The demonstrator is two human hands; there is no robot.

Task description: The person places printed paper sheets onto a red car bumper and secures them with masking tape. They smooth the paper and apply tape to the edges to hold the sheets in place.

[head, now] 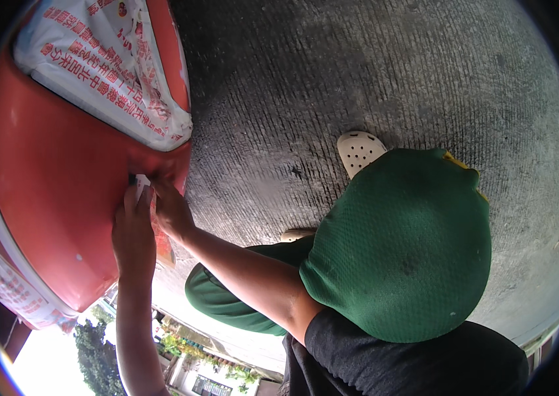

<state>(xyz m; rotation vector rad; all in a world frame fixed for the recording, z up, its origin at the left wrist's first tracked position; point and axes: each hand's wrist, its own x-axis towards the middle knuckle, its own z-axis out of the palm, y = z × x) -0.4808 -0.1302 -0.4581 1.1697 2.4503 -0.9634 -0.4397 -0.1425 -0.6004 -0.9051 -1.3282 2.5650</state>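
My left hand (pixel 133 235) is against the red vehicle body (pixel 56 163), its fingers over a thin printed sheet (pixel 163 247) in white, red and orange. The sheet's upper end shows pale between the two hands, and its lower part hangs below them. Close beside it, my right hand (pixel 174 208) is bent towards the same spot on the panel. Its fingertips are blurred and in shadow, so their grip is unclear. White plastic sheeting (pixel 86 64) with red writing covers a window opening above the hands.
More printed plastic (pixel 17 292) covers another opening at lower left. Grooved concrete (pixel 269 99) lies beside the vehicle. My knee in green mesh cloth (pixel 403 237) takes up the centre right, near a beige perforated clog (pixel 358 151). Plants (pixel 185 344) and a tree (pixel 93 356) are beyond.
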